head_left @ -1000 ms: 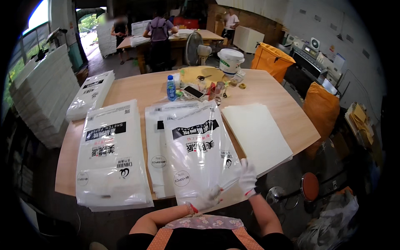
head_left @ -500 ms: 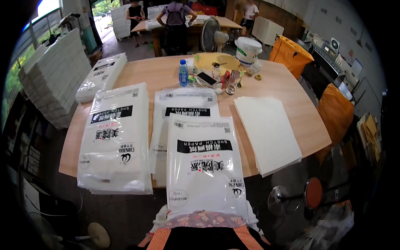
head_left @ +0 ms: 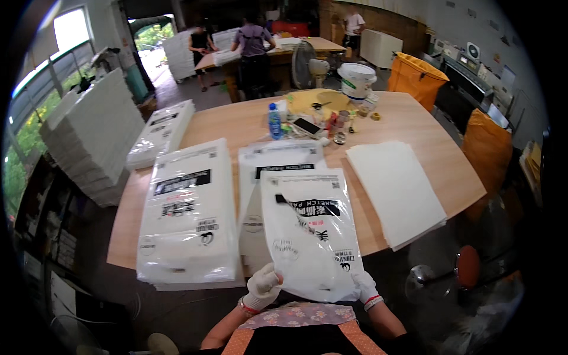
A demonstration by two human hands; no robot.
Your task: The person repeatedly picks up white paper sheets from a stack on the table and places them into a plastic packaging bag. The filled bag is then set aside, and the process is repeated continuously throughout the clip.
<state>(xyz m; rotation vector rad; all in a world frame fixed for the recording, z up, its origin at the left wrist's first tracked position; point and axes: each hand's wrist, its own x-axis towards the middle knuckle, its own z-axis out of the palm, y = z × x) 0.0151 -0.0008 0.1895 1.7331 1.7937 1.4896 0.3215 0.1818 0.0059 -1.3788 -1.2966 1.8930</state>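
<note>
A white paper pack in a printed clear plastic bag [head_left: 310, 248] is held at the table's near edge, its far part over the tabletop. The film is wrinkled, with a crease slanting across the black label. My left hand [head_left: 262, 286], in a white knit glove, grips the bag's near left corner, thumb on top. My right hand [head_left: 367, 289], gloved too, closes on the near right corner; some of its fingers are hidden by the bag. Under the pack's far end lie more bagged packs [head_left: 251, 195]. A stack of bare white sheets [head_left: 396, 192] lies to the right.
A tall pile of bagged packs [head_left: 189, 236] stands left, another [head_left: 160, 133] behind it. A bottle [head_left: 275, 122], phone [head_left: 307, 126], glass [head_left: 339, 137] and white bucket [head_left: 357, 81] sit at the back. A round red stool [head_left: 467, 266] is right; people work at a far table [head_left: 319, 44].
Both hands have come into view at the pack's near corners. The plastic, smooth before, is now creased on its left side. The whole view has shifted somewhat.
</note>
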